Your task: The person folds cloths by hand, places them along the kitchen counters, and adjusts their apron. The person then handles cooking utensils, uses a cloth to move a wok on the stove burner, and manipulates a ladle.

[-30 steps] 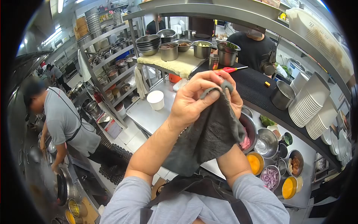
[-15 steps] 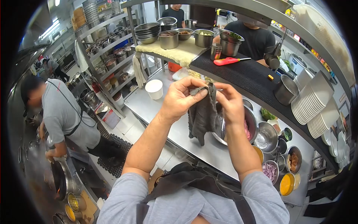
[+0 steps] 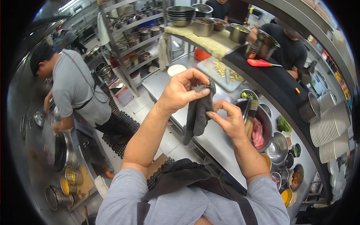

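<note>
A dark grey cloth (image 3: 198, 112) hangs in front of me over the steel counter. My left hand (image 3: 184, 91) pinches its upper end between thumb and fingers. Lower down on the right, my right hand (image 3: 226, 120) has thumb and forefinger closed on the cloth's side edge. Just beyond my right hand, a large steel bowl (image 3: 267, 129) holds pink meat (image 3: 258, 132) and a brush-like tool with a pale handle (image 3: 250, 119). Behind the cloth lies a white cutting board (image 3: 210, 71) with chopped pale pieces and a knife.
A raised shelf (image 3: 262, 80) with pots, a red lighter (image 3: 262, 63) and stacked white bowls (image 3: 330, 127) curves over the counter. Ingredient bowls crowd the right. A co-worker (image 3: 77, 86) stands at the stove on the left, beside a wok (image 3: 62, 150).
My view has turned, so the counter and shelf sit further right. My right hand has dropped from the cloth's top to its side; my left still grips the upper end.
</note>
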The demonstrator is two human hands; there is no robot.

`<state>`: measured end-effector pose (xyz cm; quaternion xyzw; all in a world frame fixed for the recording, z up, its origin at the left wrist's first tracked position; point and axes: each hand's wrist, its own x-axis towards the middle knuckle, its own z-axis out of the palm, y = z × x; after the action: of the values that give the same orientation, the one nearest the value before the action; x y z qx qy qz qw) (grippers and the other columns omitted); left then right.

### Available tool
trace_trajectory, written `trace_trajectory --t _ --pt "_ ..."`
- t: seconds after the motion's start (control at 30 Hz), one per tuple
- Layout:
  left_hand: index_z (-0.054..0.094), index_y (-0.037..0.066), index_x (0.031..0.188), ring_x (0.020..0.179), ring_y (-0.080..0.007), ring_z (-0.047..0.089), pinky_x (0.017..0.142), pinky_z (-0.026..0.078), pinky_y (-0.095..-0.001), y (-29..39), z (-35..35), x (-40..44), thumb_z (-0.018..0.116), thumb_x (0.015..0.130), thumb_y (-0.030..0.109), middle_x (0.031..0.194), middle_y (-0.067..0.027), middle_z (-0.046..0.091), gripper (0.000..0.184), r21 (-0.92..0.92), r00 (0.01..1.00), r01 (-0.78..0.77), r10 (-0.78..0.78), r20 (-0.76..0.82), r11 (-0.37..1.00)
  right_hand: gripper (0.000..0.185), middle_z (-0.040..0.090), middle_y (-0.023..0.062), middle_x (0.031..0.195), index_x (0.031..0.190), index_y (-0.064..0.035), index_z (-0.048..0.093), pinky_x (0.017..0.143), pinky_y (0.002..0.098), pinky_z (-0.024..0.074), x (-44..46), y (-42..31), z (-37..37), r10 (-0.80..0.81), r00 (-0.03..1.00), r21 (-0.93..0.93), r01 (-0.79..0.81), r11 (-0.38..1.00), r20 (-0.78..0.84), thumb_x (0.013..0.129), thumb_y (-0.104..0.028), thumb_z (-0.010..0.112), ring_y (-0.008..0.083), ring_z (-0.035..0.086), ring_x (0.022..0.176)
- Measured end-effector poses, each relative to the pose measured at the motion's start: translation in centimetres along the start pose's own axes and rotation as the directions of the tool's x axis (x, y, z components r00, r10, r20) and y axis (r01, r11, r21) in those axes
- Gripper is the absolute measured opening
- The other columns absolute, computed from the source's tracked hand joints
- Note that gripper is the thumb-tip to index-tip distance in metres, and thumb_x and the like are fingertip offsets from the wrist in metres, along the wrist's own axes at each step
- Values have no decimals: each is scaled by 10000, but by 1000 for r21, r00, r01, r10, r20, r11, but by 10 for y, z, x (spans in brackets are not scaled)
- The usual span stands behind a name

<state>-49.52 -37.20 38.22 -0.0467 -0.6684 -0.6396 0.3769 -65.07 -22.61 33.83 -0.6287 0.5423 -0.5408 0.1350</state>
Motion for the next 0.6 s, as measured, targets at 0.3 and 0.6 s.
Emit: trace_trajectory --t 0.3,0.6 --pt "655 -20 1106 960 -115 595 860 496 -266 52 -111 -115 716 800 -18 999 -33 623 312 150 914 335 -282 -293 930 214 660 76 803 908 -24 633 681 300 477 35 -26 99 -137 955 232 76 970 263 729 -22 750 174 613 712" --pt "652 -21 982 914 -114 597 832 497 -252 88 -148 -249 663 798 -116 1001 -31 611 207 226 811 331 -154 -564 916 254 606 46 1016 849 -76 656 1002 475 407 96 -23 201 -549 582 -156 758 633 600 614 -63 750 269 571 1001"
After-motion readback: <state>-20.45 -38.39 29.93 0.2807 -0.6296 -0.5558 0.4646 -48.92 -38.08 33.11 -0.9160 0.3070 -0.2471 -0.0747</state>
